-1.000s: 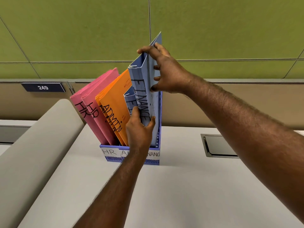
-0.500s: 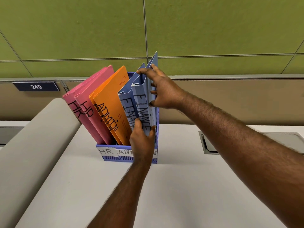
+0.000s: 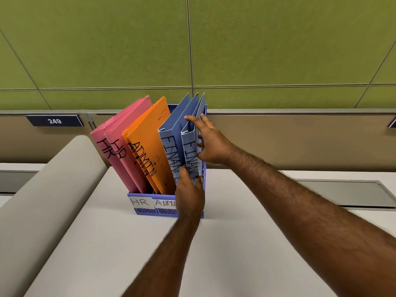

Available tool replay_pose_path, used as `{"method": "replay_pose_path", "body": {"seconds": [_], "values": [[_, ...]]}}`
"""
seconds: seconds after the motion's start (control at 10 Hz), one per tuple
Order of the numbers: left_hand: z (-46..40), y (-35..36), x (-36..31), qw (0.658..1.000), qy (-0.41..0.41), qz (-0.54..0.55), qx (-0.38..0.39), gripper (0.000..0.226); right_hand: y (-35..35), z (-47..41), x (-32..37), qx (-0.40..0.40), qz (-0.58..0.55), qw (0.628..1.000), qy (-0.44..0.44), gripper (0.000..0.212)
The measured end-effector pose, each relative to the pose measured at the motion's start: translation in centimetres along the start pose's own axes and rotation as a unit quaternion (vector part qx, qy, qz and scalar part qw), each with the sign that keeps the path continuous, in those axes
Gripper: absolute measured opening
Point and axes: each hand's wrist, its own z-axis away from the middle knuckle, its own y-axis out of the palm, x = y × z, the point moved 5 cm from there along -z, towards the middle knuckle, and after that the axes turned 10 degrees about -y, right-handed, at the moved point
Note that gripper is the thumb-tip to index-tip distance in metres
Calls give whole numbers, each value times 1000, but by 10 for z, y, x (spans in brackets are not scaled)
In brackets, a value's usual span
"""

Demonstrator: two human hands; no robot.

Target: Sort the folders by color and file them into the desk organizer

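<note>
A blue desk organizer (image 3: 143, 211) stands on the white desk, with labels HR and ADMIN showing on its front. Inside lean two pink HR folders (image 3: 120, 146), orange ADMIN folders (image 3: 150, 151) and two blue FINANCE folders. The left blue folder (image 3: 170, 146) rests in the right slot. My right hand (image 3: 211, 142) grips the top edge of the right blue FINANCE folder (image 3: 190, 151), which sits low in the same slot. My left hand (image 3: 189, 196) pinches that folder's lower spine at the organizer's front and hides the third label.
A grey rounded partition edge (image 3: 42, 200) runs along the left of the desk (image 3: 128, 254). A recessed grey cable hatch (image 3: 342, 194) lies to the right. Behind stand a beige panel with a 249 plate (image 3: 54, 121) and a green wall.
The right blue FINANCE folder has slid down from well above the organizer into the right slot. Both hands came down with it.
</note>
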Motion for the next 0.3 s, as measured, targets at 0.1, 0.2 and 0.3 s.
{"method": "replay_pose_path", "body": {"seconds": [0.1, 0.2, 0.3], "values": [[2, -7, -3, 1000, 1, 1, 5, 52, -1, 1, 2, -5, 8, 1000, 6, 119], [9, -27, -5, 1000, 3, 24, 8, 49, -4, 10, 13, -17, 3, 1000, 3, 122], [17, -44, -4, 1000, 16, 25, -4, 46, -4, 23, 21, -25, 10, 1000, 0, 121]]}}
